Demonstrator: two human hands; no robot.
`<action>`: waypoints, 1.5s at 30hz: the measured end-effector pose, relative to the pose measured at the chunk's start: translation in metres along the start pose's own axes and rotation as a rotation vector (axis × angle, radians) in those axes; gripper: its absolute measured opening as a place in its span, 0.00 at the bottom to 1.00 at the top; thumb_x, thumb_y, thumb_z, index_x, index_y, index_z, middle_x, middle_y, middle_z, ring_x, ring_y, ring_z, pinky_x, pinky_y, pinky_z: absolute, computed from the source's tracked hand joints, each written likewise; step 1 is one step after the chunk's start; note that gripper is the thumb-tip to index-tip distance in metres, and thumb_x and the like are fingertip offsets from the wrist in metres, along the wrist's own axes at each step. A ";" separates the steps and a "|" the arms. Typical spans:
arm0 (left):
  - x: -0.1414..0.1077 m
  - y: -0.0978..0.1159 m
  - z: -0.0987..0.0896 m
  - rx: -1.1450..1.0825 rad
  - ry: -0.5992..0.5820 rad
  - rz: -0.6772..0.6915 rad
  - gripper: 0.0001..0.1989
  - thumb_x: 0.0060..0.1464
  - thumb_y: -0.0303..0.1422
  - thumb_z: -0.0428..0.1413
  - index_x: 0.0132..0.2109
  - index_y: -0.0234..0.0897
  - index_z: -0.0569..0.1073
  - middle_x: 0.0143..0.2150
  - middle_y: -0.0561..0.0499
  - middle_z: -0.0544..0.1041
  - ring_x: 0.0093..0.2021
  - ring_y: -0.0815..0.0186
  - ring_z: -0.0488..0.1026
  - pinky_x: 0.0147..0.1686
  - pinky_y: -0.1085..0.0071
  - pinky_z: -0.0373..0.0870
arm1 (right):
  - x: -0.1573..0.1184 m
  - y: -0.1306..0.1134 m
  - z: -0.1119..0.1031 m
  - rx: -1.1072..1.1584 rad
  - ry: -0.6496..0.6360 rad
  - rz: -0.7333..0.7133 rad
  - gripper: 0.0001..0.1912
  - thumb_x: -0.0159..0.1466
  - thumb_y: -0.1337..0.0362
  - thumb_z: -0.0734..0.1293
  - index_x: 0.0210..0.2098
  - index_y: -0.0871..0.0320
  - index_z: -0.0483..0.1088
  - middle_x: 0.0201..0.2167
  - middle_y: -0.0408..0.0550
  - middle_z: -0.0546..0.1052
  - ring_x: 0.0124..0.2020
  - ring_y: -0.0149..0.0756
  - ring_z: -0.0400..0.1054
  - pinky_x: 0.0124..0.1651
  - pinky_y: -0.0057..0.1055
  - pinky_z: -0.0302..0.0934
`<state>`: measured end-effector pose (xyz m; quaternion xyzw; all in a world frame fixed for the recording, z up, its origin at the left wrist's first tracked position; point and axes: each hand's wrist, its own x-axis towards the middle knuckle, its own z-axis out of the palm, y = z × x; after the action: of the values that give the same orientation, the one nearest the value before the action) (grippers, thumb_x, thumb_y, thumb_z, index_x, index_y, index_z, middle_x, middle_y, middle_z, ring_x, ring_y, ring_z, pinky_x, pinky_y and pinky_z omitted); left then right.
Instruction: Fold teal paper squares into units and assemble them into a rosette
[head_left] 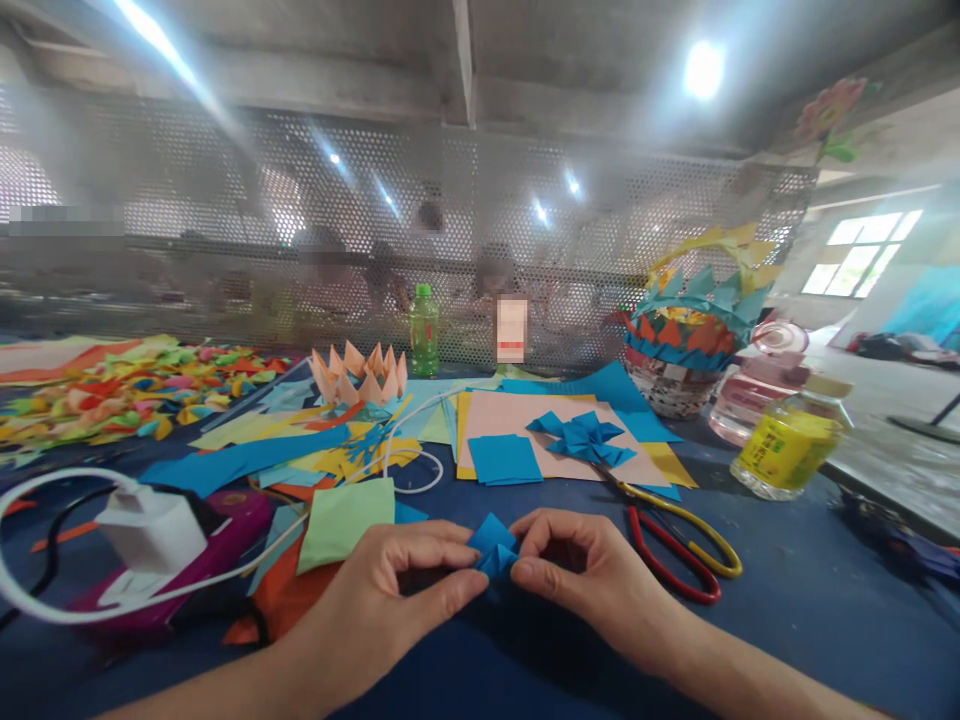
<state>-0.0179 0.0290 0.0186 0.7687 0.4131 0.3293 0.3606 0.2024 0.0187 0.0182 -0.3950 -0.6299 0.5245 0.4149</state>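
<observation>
Between both hands is a small folded piece of blue paper (493, 545), a point of it standing up and creases showing on the near side. My left hand (409, 580) pinches its left edge with thumb and fingers. The right edge is pinched by my right hand (577, 560). Just beyond lies a stack of blue paper squares (505, 459) on pale pink sheets (480, 412). Several folded blue pieces (585, 437) are heaped to its right. Scissors (675, 540) with one red and one yellow handle rest right of my right hand. Pale green squares (349, 520) lie beside my left hand.
A white charger (150, 530) sits in a purple power strip (232, 520) at left, its cable looping across the papers. A peach paper ring (360, 377), a green bottle (424, 335), a paper basket (675, 350) and a yellow-labelled bottle (787, 445) stand farther back.
</observation>
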 end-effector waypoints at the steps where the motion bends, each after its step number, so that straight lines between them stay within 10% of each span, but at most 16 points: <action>1: 0.000 0.001 0.001 0.022 0.017 0.018 0.08 0.54 0.37 0.59 0.37 0.44 0.83 0.40 0.51 0.82 0.43 0.58 0.77 0.46 0.68 0.72 | 0.000 0.000 0.001 -0.022 0.013 0.010 0.16 0.57 0.54 0.73 0.25 0.59 0.69 0.32 0.45 0.74 0.34 0.33 0.65 0.38 0.29 0.58; 14: -0.006 0.007 0.004 -0.106 -0.073 -0.105 0.20 0.59 0.38 0.57 0.57 0.43 0.65 0.35 0.55 0.81 0.32 0.65 0.77 0.34 0.74 0.72 | -0.006 0.001 0.008 -0.378 0.161 -0.023 0.14 0.60 0.57 0.68 0.23 0.59 0.68 0.22 0.40 0.72 0.26 0.30 0.63 0.32 0.27 0.56; 28: -0.003 0.009 0.006 -0.088 -0.043 -0.123 0.11 0.57 0.34 0.56 0.47 0.41 0.73 0.34 0.56 0.82 0.31 0.66 0.77 0.34 0.75 0.72 | -0.005 0.002 0.012 -0.308 0.134 0.001 0.12 0.60 0.60 0.70 0.42 0.56 0.72 0.25 0.40 0.76 0.27 0.32 0.68 0.32 0.27 0.58; 45: 0.000 0.011 0.007 -0.237 -0.111 -0.253 0.16 0.55 0.37 0.56 0.50 0.37 0.70 0.30 0.55 0.79 0.35 0.62 0.78 0.38 0.70 0.75 | -0.007 -0.001 0.012 -0.320 0.054 0.030 0.10 0.62 0.59 0.67 0.39 0.58 0.74 0.23 0.40 0.73 0.26 0.31 0.65 0.32 0.27 0.58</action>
<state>-0.0083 0.0223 0.0243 0.6796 0.4442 0.2848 0.5096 0.1937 0.0077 0.0176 -0.4794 -0.6879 0.4129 0.3557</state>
